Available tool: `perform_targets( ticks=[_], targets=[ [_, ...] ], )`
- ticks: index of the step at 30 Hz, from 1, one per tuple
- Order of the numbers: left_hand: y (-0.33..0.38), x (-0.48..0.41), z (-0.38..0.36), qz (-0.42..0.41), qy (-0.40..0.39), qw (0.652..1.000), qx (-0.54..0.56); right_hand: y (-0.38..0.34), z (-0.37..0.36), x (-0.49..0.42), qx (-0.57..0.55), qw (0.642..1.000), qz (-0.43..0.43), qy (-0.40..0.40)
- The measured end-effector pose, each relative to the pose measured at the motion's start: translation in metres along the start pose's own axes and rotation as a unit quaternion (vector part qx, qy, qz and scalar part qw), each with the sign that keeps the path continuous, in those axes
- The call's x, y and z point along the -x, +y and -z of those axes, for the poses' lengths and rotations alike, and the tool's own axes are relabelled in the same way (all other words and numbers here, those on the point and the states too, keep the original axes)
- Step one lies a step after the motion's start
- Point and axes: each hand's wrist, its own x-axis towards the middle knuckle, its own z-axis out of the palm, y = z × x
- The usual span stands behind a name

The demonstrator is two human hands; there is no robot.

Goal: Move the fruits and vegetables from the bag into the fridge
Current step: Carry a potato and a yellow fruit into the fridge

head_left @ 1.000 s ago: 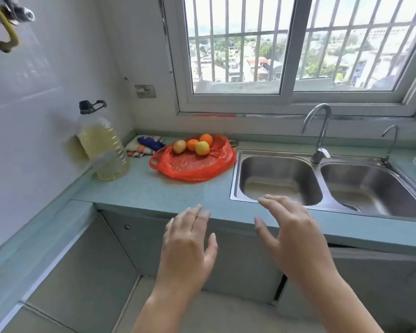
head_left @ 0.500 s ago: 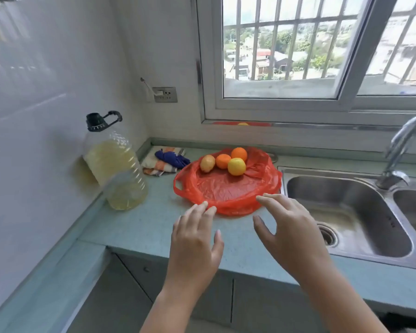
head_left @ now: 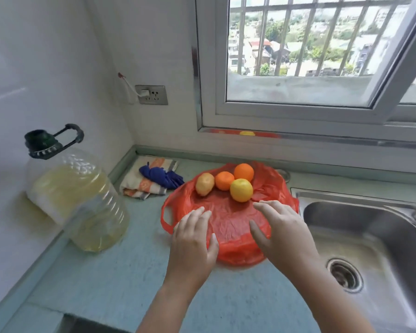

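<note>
A red plastic bag (head_left: 228, 219) lies spread flat on the pale green counter (head_left: 120, 280). On its far part rest a potato (head_left: 204, 184), two oranges (head_left: 224, 180) (head_left: 243, 172) and a yellow citrus fruit (head_left: 241, 190). My left hand (head_left: 192, 246) hovers over the bag's near left edge, fingers straight and holding nothing. Over the bag's near right part is my right hand (head_left: 282, 231), fingers spread, its fingertips just short of the yellow fruit. No fridge is in view.
A large oil bottle (head_left: 79, 200) with a black cap stands at the left by the wall. Folded cloths (head_left: 151, 181) lie in the corner behind the bag. A steel sink (head_left: 375, 248) is set into the counter at the right. A barred window is above.
The view has closed in on the counter. Both hands have moved forward from the counter's front edge to above the red bag, still holding nothing.
</note>
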Motion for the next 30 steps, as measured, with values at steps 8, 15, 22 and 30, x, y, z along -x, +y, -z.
perform_targets(
  ticks=[8,15,22,30],
  targets=[
    [-0.040,-0.079,-0.057,0.040,-0.033,0.998,-0.030,0.055,-0.069,-0.067,0.009,0.997,-0.029,-0.065],
    [-0.075,-0.116,-0.118,0.099,-0.090,0.991,-0.026,0.103,-0.128,-0.104,-0.005,0.990,-0.065,-0.126],
    [-0.096,-0.149,-0.156,0.134,-0.125,0.983,-0.033,0.127,-0.171,-0.128,-0.015,0.978,-0.111,-0.174],
    [-0.110,-0.166,-0.188,0.149,-0.129,0.979,-0.045,0.143,-0.200,-0.135,-0.059,0.967,-0.153,-0.195]
  ],
)
